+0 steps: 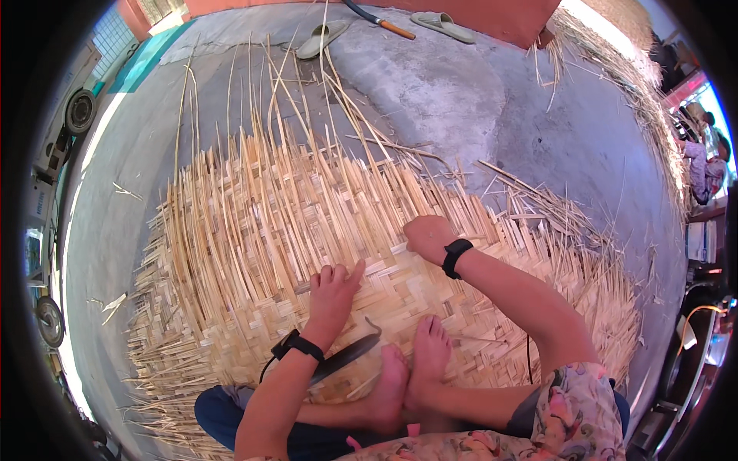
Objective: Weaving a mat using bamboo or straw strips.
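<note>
A large woven mat of pale bamboo strips [254, 230] lies on the concrete floor, its loose strip ends sticking out on all sides. My left hand [332, 296] presses flat on the woven part, fingers together, holding nothing. My right hand [427, 236] is closed on a bamboo strip at the edge of the weave. Both wrists wear black bands. My bare feet [411, 376] rest on the mat. A dark curved knife [346, 357] lies on the mat beside my left forearm.
Two pale sandals [323, 38] [442, 27] and a tool with an orange handle [384, 23] lie at the far side. Straw heaps [646, 100] run along the right. A person sits at the far right [703, 165]. Wheels [79, 111] stand at the left.
</note>
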A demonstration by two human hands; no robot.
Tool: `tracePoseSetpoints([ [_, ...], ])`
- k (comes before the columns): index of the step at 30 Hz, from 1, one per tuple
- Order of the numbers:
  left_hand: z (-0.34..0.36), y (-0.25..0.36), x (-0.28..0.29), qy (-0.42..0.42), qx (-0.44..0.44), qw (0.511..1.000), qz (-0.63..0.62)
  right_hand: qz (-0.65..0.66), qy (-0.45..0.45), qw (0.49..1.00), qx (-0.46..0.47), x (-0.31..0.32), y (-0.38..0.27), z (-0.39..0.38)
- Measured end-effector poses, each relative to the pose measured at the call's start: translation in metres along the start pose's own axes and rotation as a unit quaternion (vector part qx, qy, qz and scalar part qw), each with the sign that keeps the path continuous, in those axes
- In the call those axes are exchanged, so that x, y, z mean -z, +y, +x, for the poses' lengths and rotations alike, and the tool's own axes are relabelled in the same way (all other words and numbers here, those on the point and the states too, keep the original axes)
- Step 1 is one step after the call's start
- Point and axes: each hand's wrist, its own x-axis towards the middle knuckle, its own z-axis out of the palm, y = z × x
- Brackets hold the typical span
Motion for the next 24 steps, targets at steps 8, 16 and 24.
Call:
tracePoseSetpoints([
  [8,0.069,0.068,0.053,0.015,0.024,0.994,-0.102,0.360,-0.234,0.896,-0.115,0.069,0.019,-0.017],
  [16,0.091,0.059,0.013,-0.009,0.270,0.627,-0.730,0.302,-0.009,0.950,-0.079,0.016,0.076,0.019],
  [24,0.086,0.054,0.026,0.006,0.254,0.653,-0.714,0.504,-0.134,0.842,-0.139,0.037,0.063,0.044],
])
